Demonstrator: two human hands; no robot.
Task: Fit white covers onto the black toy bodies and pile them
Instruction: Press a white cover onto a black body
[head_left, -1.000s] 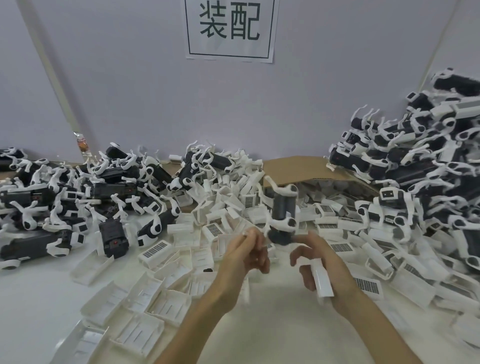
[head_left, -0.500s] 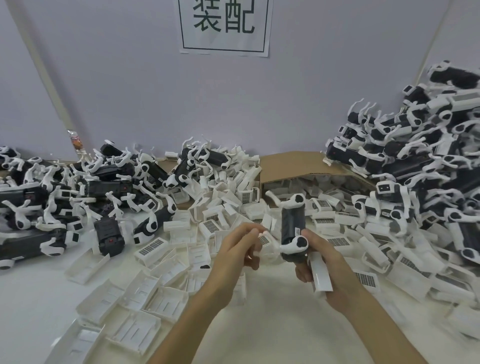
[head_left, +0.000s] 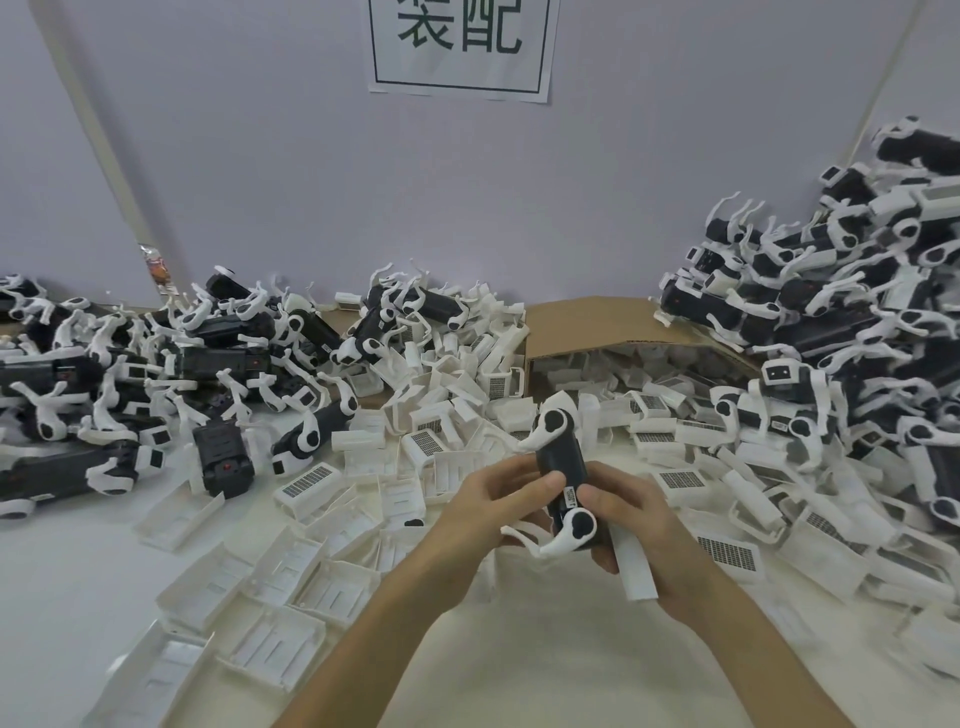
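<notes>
**Body in both hands, cover not yet fitted**

Black toy body (head_left: 561, 467) held tilted above the desk (head_left: 519, 670), centre front. Left hand (head_left: 493, 499) curled round its middle, thumb on top. Right hand (head_left: 644, 525) clamped on the lower end, white cover (head_left: 635, 569) pinned against the palm. Probably light, rigid plastic. Thin white legs (head_left: 569, 532) look snap-prone, so best gripped on the black trunk. Cover's mating face and the fingers under the body hidden.
</notes>
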